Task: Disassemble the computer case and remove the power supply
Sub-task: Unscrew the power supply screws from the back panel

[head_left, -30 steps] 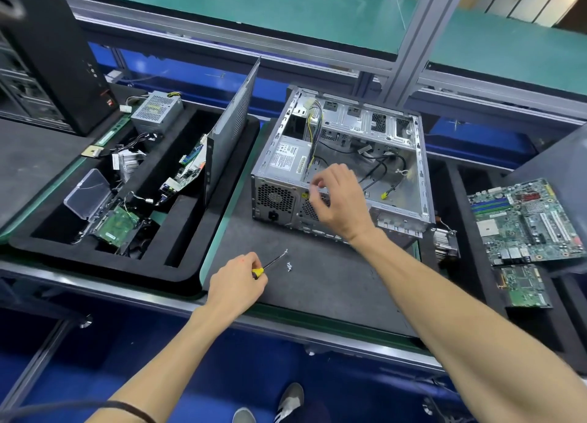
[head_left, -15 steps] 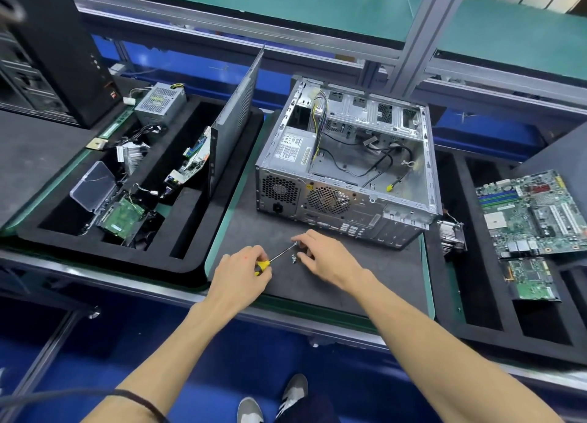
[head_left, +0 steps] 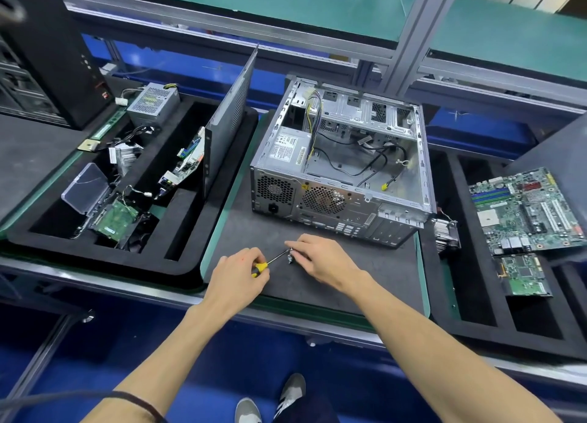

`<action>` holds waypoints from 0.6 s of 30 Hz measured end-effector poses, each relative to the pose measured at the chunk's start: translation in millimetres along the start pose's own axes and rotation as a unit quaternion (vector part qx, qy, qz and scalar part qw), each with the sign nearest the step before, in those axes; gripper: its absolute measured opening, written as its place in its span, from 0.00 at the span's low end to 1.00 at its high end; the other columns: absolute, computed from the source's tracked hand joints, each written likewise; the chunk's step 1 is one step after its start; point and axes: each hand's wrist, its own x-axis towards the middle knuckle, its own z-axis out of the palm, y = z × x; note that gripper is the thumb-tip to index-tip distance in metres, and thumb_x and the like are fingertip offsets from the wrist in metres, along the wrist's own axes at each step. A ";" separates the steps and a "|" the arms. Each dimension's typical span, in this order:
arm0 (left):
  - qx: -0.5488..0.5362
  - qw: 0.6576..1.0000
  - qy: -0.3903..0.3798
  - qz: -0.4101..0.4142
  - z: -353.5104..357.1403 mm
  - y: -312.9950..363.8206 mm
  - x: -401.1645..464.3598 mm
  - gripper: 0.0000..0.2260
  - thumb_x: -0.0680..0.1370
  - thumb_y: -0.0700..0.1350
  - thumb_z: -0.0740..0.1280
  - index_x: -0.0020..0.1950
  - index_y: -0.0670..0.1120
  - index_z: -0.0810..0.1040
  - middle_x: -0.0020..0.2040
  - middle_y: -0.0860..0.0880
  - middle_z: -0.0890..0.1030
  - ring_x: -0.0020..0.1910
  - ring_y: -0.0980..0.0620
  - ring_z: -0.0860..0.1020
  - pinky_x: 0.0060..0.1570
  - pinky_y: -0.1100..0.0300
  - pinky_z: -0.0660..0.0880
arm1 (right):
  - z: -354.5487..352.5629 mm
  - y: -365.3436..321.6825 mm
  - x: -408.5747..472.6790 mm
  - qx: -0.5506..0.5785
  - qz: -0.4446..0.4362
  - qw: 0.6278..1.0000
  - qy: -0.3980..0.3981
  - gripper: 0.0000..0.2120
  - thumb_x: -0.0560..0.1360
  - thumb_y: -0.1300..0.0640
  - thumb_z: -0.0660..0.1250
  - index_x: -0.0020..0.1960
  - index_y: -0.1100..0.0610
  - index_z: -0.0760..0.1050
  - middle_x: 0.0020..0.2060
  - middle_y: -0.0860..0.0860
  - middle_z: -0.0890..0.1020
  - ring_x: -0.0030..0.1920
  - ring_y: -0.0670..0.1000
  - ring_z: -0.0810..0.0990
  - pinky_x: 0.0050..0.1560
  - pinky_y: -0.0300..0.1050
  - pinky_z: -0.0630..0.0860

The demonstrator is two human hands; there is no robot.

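Observation:
The open computer case (head_left: 343, 200) lies on its side on the dark mat (head_left: 365, 279), rear panel toward me. Its power supply (head_left: 287, 149), a silver box with a white label, sits in the case's left part, and yellow and black cables trail from it. My left hand (head_left: 236, 276) grips a yellow-handled screwdriver (head_left: 273, 260) low over the mat in front of the case. My right hand (head_left: 324, 259) meets the screwdriver's tip, thumb and forefinger pinching a small screw (head_left: 289, 259) there.
A black foam tray (head_left: 178, 263) on the left holds an upright side panel (head_left: 228, 120), another power supply (head_left: 152, 101), boards and a drive. On the right lie a motherboard (head_left: 527, 209) and a heatsink (head_left: 446, 235). A black tower (head_left: 54, 50) stands far left.
My right hand left the case's rear panel and came down to the mat at the screwdriver's tip. My left hand has stayed put with the screwdriver.

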 end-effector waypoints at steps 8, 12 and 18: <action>-0.006 0.999 -0.015 -0.029 1.2 -9.9 0.1 0.04 0.78 0.51 0.67 0.46 0.52 0.74 0.43 0.55 0.79 0.45 0.48 0.78 0.49 0.51 0.76 | 4.5 11.8 -12.9 -0.052 0.071 0.996 -0.035 0.20 0.85 0.50 0.57 0.75 0.51 0.72 0.55 0.50 0.75 0.54 0.54 0.77 0.48 0.52 0.76; -0.008 0.999 -0.017 -0.031 3.2 -13.9 -1.3 0.04 0.78 0.51 0.67 0.45 0.52 0.74 0.43 0.55 0.79 0.45 0.48 0.78 0.49 0.50 0.77 | 10.4 10.7 -18.7 -0.070 0.081 0.993 -0.053 0.22 0.85 0.48 0.55 0.78 0.49 0.67 0.57 0.49 0.73 0.51 0.55 0.78 0.46 0.51 0.76; -0.019 0.999 -0.016 -0.035 6.4 -13.9 -0.2 0.04 0.78 0.51 0.67 0.45 0.53 0.74 0.43 0.55 0.79 0.45 0.50 0.78 0.47 0.51 0.77 | 12.3 9.4 -19.5 -0.071 0.089 0.992 -0.048 0.23 0.85 0.47 0.56 0.78 0.50 0.66 0.59 0.50 0.73 0.51 0.55 0.79 0.46 0.51 0.76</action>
